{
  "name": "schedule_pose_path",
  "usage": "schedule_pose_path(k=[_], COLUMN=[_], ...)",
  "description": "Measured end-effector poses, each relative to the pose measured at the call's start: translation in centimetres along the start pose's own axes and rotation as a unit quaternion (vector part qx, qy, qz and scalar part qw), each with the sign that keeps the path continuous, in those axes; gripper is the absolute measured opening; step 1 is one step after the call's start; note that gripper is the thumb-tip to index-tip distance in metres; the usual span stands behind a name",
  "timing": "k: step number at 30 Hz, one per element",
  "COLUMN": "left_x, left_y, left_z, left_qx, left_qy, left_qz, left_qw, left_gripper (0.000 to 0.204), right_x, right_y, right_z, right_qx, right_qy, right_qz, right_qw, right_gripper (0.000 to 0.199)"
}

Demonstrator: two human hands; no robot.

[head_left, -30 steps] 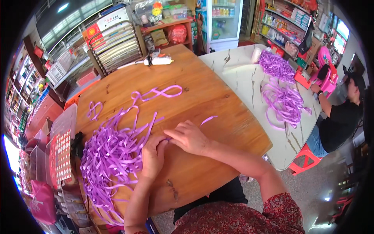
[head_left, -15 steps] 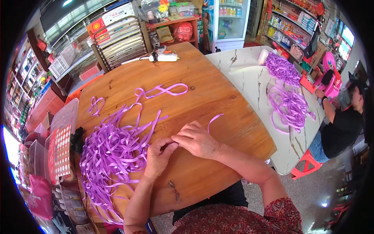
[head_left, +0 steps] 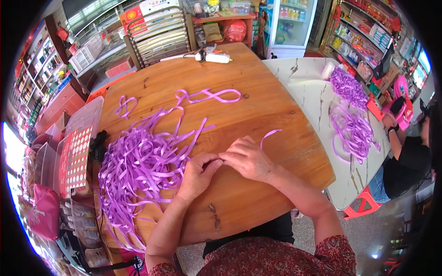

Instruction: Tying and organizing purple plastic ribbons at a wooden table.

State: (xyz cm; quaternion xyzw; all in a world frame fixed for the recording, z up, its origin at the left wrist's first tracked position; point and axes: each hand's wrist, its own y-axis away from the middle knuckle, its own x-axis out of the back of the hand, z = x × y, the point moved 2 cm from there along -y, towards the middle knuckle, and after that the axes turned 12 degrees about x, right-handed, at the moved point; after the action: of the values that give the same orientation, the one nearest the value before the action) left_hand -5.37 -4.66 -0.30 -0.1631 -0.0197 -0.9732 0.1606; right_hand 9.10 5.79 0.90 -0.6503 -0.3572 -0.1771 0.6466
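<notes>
Over the wooden table (head_left: pixel 276 161) both my hands meet at the fingertips. My left hand (head_left: pixel 198 175) is pinched closed, thumb against the fingers. My right hand (head_left: pixel 248 158), also closed, presses its fingertips against those of the left. Between them is a narrow purple ribbon (head_left: pixel 269 134), mostly hidden by the fingers; one loose end curls out beyond my right hand. Just left of my left hand lies a big tangled heap of purple ribbons (head_left: pixel 138 170). Farther back, a looped ribbon (head_left: pixel 221 95) and a small ribbon loop (head_left: pixel 125 106) rest on the wood.
A white power strip (head_left: pixel 216 58) sits at the table's far edge. On the marbled table (head_left: pixel 304 87) to the right are a ribbon coil (head_left: pixel 352 131) and a ribbon pile (head_left: pixel 347 85); a person (head_left: pixel 410 156) sits beside it. Plastic bins (head_left: pixel 46 165) crowd the left edge.
The view has turned slightly, so the tables and ribbons appear farther right. My hands stay joined at the fingertips in nearly the same place over the table.
</notes>
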Motion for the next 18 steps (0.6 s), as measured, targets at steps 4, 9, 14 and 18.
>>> schedule_pose_path(k=[4,9,14,18], left_x=[0.2,3.5,6.7,8.9], left_y=[0.0,0.0,0.0,0.4], left_z=[1.2,2.4,2.8,3.1], left_qx=[-0.028,-0.073,-0.062,-0.113], left_qy=[-0.019,-0.094,-0.053,-0.1], left_qz=[0.016,0.079,0.143,0.191], left_qw=[0.999,0.99,0.986,0.97], left_gripper=[0.011,0.007,0.006,0.01], right_x=[1.6,5.3,9.1,11.4], right_y=[-0.7,-0.5,2.5,5.3], right_z=[0.3,2.9,5.5,8.4], right_qx=[-0.009,-0.106,-0.304,-0.294], right_qy=[-0.009,-0.005,-0.146,-0.132], right_qz=[0.016,0.104,0.227,0.378], right_qw=[1.0,0.989,0.914,0.868], right_gripper=[0.017,0.014,0.01,0.01])
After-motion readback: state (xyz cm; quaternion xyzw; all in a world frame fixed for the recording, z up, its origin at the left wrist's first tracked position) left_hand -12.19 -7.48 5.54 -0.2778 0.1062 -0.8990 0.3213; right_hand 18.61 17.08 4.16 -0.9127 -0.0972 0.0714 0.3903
